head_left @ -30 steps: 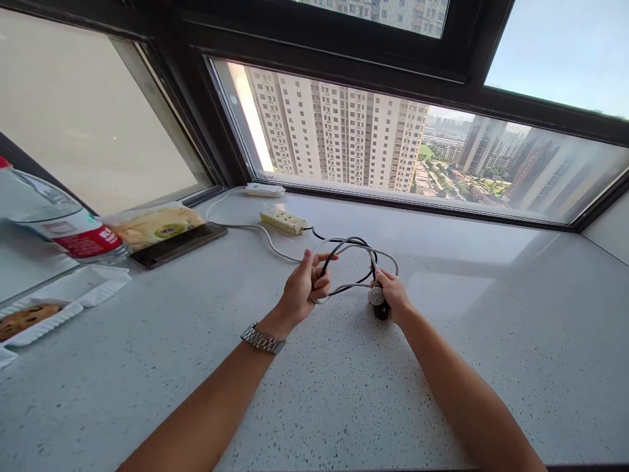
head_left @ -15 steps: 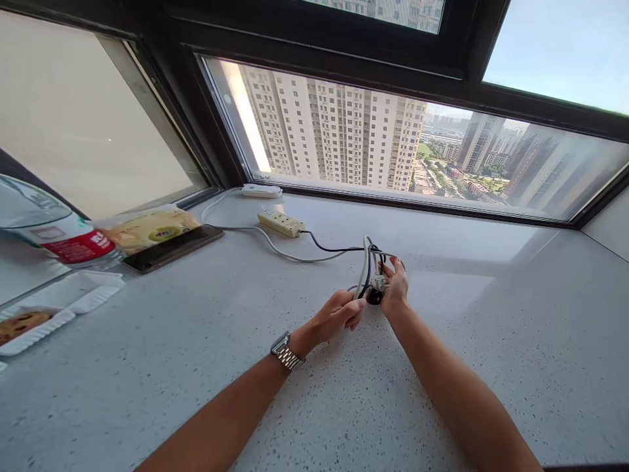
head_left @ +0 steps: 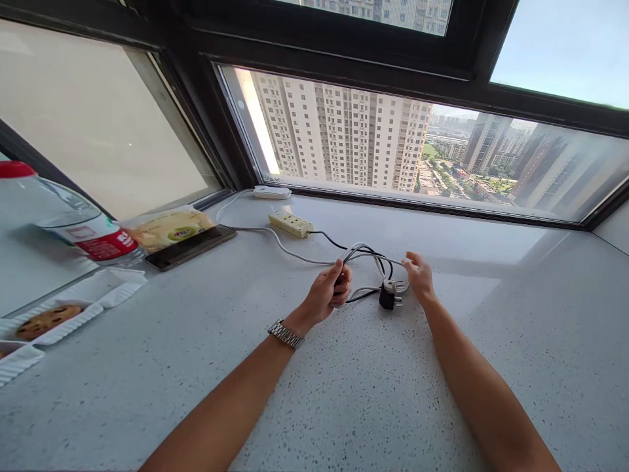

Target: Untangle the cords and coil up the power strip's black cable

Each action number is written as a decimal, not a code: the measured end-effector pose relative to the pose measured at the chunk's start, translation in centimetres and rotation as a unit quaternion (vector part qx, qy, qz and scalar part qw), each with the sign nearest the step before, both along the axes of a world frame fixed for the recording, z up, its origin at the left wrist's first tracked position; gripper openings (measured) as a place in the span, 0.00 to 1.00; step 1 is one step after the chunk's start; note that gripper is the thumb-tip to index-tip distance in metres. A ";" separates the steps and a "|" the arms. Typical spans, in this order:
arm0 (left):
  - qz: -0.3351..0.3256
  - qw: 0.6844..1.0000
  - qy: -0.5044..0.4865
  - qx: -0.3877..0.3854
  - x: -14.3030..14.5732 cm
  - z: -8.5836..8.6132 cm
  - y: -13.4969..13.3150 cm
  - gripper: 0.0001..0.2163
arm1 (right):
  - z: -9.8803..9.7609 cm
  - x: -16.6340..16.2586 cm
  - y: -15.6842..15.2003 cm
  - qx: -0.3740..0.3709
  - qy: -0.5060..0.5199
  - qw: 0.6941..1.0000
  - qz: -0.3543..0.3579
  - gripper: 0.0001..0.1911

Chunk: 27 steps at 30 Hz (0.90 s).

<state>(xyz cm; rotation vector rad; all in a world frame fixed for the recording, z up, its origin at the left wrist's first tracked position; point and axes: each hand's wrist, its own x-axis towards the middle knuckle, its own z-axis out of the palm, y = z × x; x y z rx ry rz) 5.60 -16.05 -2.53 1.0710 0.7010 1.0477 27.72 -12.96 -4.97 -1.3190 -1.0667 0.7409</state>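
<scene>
"Black cord (head_left: 328, 238) and white cord (head_left: 299, 257): where do you have them?"

"Looped together, right of the yellow power strip (head_left: 291, 225) and nearer you. Your left hand (head_left: 323, 292) is curled tight around the bundle."

"And your right hand (head_left: 420, 278)?"

"Farther right of the strip, fingertips at the white cord's loop; I can't tell whether they pinch it. Black plug (head_left: 386, 297) and white plug (head_left: 394, 286) sit between your hands, nearer you than the strip."
</scene>
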 end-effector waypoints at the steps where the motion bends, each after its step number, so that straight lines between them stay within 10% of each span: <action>1: -0.017 1.000 0.009 0.002 -0.2 0.0 0.1 0.25 | -0.3 0.1 0.3 -0.029 0.020 0.999 0.040 0.12; 7: -0.029 0.973 0.195 0.123 -0.1 -0.5 -0.4 0.25 | -0.5 -0.9 0.6 -0.078 0.072 0.985 0.137 0.11; 12: -0.029 0.812 0.464 0.353 1.7 -1.5 -1.5 0.39 | 0.0 -1.9 0.0 -0.109 0.125 0.973 0.159 0.11; 17: -0.037 0.711 0.576 0.401 3.1 -1.7 -1.4 0.45 | 0.2 -3.7 -0.7 -0.131 0.205 0.954 0.173 0.18; 27: 0.053 0.795 0.478 0.370 2.4 -1.4 -1.6 0.27 | 0.1 -4.0 -1.2 -0.088 0.243 0.948 0.186 0.19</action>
